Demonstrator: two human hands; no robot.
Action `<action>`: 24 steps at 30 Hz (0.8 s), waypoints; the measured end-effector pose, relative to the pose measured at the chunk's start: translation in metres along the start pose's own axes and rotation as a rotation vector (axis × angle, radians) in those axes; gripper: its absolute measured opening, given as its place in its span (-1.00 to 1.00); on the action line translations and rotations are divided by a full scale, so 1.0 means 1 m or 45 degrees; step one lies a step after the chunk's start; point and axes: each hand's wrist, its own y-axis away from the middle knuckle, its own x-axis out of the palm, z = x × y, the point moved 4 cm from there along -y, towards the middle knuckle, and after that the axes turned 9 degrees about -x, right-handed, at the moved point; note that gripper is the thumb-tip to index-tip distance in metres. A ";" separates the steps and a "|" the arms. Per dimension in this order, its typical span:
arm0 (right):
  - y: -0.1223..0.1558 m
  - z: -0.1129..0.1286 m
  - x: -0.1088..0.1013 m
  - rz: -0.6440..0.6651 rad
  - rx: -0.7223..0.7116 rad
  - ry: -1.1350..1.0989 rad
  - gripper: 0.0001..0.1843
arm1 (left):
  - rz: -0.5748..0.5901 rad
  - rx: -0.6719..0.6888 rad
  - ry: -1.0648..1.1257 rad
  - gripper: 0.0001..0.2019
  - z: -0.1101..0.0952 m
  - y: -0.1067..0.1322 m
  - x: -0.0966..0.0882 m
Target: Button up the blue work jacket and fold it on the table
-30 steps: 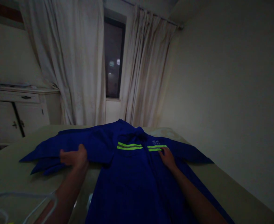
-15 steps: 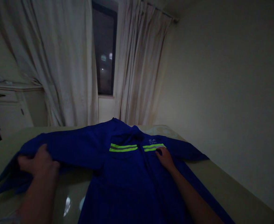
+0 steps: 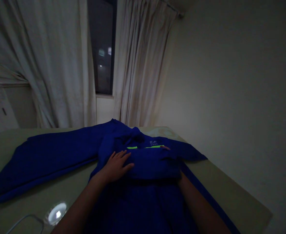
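Jacket (image 3: 145,195) flat on tabletop (image 3: 230,195). My left hand (image 3: 117,165) open, pressing the chest; right hand (image 3: 165,148) buried under the fold, can't tell its grip. Risk: uneven pull bunches the fold.

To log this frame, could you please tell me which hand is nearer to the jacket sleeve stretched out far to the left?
Left. The left hand rests flat on the jacket front, beside the sleeve; the right hand is farther across, mostly hidden under a fold.
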 end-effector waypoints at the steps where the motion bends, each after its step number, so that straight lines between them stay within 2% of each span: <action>1: -0.001 0.000 -0.003 -0.023 0.051 -0.048 -0.67 | -0.029 -0.053 -0.035 -0.31 0.007 -0.001 -0.004; 3: -0.004 0.003 -0.010 -0.050 0.136 -0.120 -0.57 | -0.067 -0.111 -0.118 -0.33 0.019 -0.002 -0.010; 5: -0.007 0.010 -0.014 0.017 0.196 -0.213 -0.43 | -0.077 -0.141 -0.176 -0.29 0.027 -0.003 -0.013; 8: -0.005 0.029 -0.016 0.304 0.196 -0.342 -0.43 | -0.059 -0.217 -0.216 -0.18 0.034 -0.001 -0.012; 10: 0.000 0.043 -0.017 0.483 0.134 -0.262 -0.49 | -0.041 -0.284 -0.222 -0.15 0.035 0.000 -0.011; 11: 0.002 0.049 -0.017 0.519 0.093 -0.173 -0.51 | -0.027 -0.300 -0.211 -0.14 0.034 0.001 -0.011; 14: 0.000 0.074 -0.015 0.518 -0.023 0.021 -0.66 | 0.056 -0.249 -0.114 -0.04 0.019 0.005 -0.010; 15: -0.003 0.086 -0.012 0.493 -0.051 0.003 -0.72 | 0.084 -0.201 -0.058 0.04 0.010 0.006 -0.010; 17: -0.016 0.118 -0.005 0.404 -0.102 -0.236 -0.72 | 0.074 -0.087 0.101 0.19 -0.009 0.006 -0.013; 18: -0.025 0.137 0.000 0.353 -0.133 -0.440 -0.67 | 0.020 -0.023 0.208 0.18 -0.018 0.005 -0.017; 19: -0.034 0.156 0.007 0.321 -0.168 -0.674 -0.61 | -0.056 0.041 0.332 0.09 -0.025 0.003 -0.023; 21: -0.054 0.192 0.022 0.347 -0.260 -1.077 -0.46 | -0.244 0.107 0.589 -0.27 -0.024 0.000 -0.040; 22: -0.065 0.205 0.030 0.384 -0.312 -1.159 -0.39 | -0.339 0.085 0.701 -0.42 -0.016 -0.002 -0.051; 24: -0.089 0.213 0.045 0.341 -0.346 -1.033 -0.36 | -0.542 -0.092 0.877 -0.56 0.016 -0.001 -0.074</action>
